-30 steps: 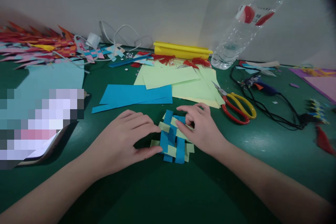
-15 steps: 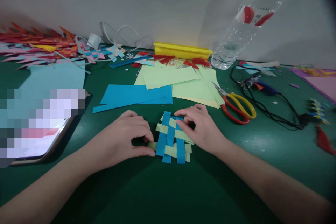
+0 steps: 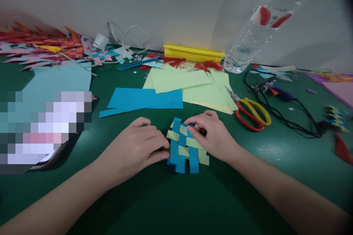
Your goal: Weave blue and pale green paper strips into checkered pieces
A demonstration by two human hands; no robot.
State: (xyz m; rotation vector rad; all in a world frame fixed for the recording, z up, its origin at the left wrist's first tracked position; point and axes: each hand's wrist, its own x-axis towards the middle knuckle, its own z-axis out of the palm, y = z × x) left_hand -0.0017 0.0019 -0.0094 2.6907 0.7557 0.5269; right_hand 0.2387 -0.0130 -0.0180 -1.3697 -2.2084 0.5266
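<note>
- Shifting rightward since the earlier frame, your left hand (image 3: 138, 145) is now reaching the left edge of the woven paper piece (image 3: 182, 140); one pale green end is no longer jutting out there.
- Your left thumb and forefinger are nearly meeting at that edge; whether they are gripping a strip, you cannot tell.
- Your right hand (image 3: 215, 132) is holding the far right part between thumb and forefinger.
- Between your hands, the piece is lying on the tabletop (image 3: 190, 205), nearer you than the blue sheet (image 3: 138, 97).
- For sound work, you should be steadying the far right part lightly, sliding strips along their own lengths, evening gaps and avoiding creases.
- Blue strips (image 3: 194, 163) are running away from you, far ends converging slightly; green strips (image 3: 172, 135) are crossing them, right ends sloping toward you. The long axis is apparently following the blue strips.
</note>
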